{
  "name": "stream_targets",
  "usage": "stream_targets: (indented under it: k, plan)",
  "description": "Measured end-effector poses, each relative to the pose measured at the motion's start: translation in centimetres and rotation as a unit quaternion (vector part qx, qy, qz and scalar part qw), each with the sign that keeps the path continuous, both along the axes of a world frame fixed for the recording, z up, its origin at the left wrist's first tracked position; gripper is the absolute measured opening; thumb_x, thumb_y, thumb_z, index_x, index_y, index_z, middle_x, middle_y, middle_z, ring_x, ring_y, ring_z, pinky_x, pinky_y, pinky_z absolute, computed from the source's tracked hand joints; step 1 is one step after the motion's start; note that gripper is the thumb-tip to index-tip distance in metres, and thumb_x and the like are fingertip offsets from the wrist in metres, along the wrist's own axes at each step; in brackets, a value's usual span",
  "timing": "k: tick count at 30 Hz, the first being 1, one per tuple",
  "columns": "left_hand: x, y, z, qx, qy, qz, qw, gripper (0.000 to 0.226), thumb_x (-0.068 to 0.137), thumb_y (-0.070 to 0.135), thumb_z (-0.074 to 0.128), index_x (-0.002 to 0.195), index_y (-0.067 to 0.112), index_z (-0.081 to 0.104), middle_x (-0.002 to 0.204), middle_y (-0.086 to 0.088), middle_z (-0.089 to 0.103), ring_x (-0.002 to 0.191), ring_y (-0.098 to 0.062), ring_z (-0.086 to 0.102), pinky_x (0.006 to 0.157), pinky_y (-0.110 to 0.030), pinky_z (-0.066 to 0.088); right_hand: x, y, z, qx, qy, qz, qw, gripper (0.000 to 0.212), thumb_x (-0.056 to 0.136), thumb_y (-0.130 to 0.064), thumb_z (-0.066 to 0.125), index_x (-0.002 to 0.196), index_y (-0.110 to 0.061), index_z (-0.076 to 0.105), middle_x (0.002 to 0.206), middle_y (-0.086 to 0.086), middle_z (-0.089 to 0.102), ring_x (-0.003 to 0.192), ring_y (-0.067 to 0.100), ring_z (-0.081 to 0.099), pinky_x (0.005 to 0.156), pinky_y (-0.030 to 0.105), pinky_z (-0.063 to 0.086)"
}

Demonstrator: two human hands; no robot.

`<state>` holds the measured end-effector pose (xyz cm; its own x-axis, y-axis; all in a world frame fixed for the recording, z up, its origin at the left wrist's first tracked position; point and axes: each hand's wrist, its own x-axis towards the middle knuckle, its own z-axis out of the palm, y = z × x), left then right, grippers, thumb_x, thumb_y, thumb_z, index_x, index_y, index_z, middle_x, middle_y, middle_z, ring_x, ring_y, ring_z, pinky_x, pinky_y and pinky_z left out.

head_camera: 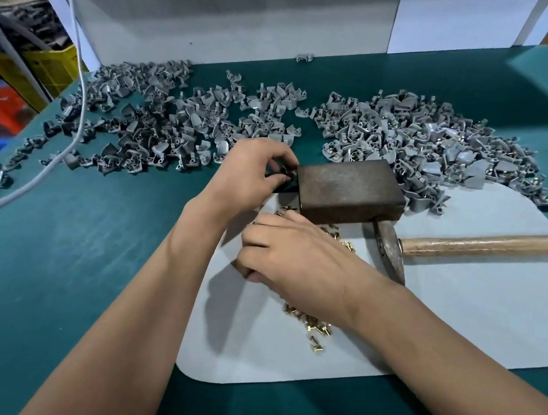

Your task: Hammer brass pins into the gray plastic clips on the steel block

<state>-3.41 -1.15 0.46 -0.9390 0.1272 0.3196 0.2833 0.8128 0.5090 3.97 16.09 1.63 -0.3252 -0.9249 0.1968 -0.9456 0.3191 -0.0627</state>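
Observation:
A dark steel block (349,189) sits at the middle of the table on a light gray mat (459,319). My left hand (252,173) pinches a gray plastic clip (282,170) against the block's left end; the fingers mostly hide the clip. My right hand (297,262) lies palm down on a scatter of brass pins (311,325) in front of the block, fingers curled among them; whether it holds a pin is hidden. A hammer (468,243) with a wooden handle lies to the right of the block, its head (390,249) beside my right hand.
Two big heaps of gray clips spread across the green table behind the block, one on the left (160,114) and one on the right (423,136) with brass visible in many. A white cable (75,45) runs down the left side. A gray wall panel stands behind.

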Motion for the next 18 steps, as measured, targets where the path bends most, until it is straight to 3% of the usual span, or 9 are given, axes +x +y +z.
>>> stream_targets:
  k: [3, 7, 9, 12, 18]
  plan:
    - [-0.1, -0.1, -0.1, -0.031, 0.001, 0.013, 0.999, 0.020, 0.084, 0.003, 0.078, 0.102, 0.012, 0.076, 0.091, 0.003, 0.070, 0.075, -0.016, 0.063, 0.074, -0.032, 0.055, -0.1, 0.2, -0.2, -0.003, 0.007, -0.016, 1.000, 0.011, 0.097, -0.018, 0.053, 0.097, -0.026, 0.059, 0.098, -0.009, 0.054, 0.103, 0.016, 0.049, 0.083, 0.036, 0.042]
    - [-0.3, -0.3, -0.1, -0.048, 0.002, 0.063, 0.997, 0.007, 0.087, 0.009, 0.076, 0.094, 0.013, 0.077, 0.091, 0.002, 0.069, 0.082, -0.015, 0.062, 0.079, -0.028, 0.051, -1.0, 0.9, 0.2, -0.055, 0.026, -0.034, 0.998, 0.005, 0.102, -0.021, 0.054, 0.104, -0.021, 0.059, 0.105, -0.006, 0.058, 0.099, 0.015, 0.049, 0.086, 0.035, 0.043]
    - [-0.2, 0.0, 0.1, 0.017, 0.004, 0.102, 0.995, 0.004, 0.089, 0.010, 0.075, 0.092, 0.013, 0.076, 0.089, 0.001, 0.072, 0.081, -0.015, 0.067, 0.081, -0.030, 0.055, -1.6, 1.5, 0.7, -0.121, -0.015, -0.046, 0.991, 0.007, 0.101, -0.019, 0.055, 0.102, -0.015, 0.061, 0.102, -0.002, 0.061, 0.094, 0.016, 0.050, 0.087, 0.035, 0.046]
    - [0.3, 1.0, 0.9, 0.202, 0.015, 0.125, 0.971, 0.003, 0.090, 0.008, 0.076, 0.093, 0.008, 0.075, 0.086, -0.006, 0.075, 0.071, -0.017, 0.073, 0.076, -0.035, 0.062, -2.5, 2.8, 1.1, -0.236, -0.057, -0.085, 0.966, 0.007, 0.097, -0.015, 0.066, 0.100, -0.009, 0.067, 0.097, 0.001, 0.065, 0.092, 0.016, 0.056, 0.087, 0.036, 0.049]
    - [0.9, 3.7, 1.8, 0.383, 0.037, 0.050, 0.922, 0.009, 0.087, 0.004, 0.078, 0.095, 0.009, 0.077, 0.083, -0.010, 0.077, 0.064, -0.015, 0.072, 0.063, -0.027, 0.057, -4.4, 4.6, 1.0, -0.378, -0.043, -0.177, 0.908, 0.010, 0.092, -0.008, 0.073, 0.101, -0.003, 0.075, 0.098, 0.006, 0.070, 0.091, 0.017, 0.063, 0.086, 0.034, 0.054]
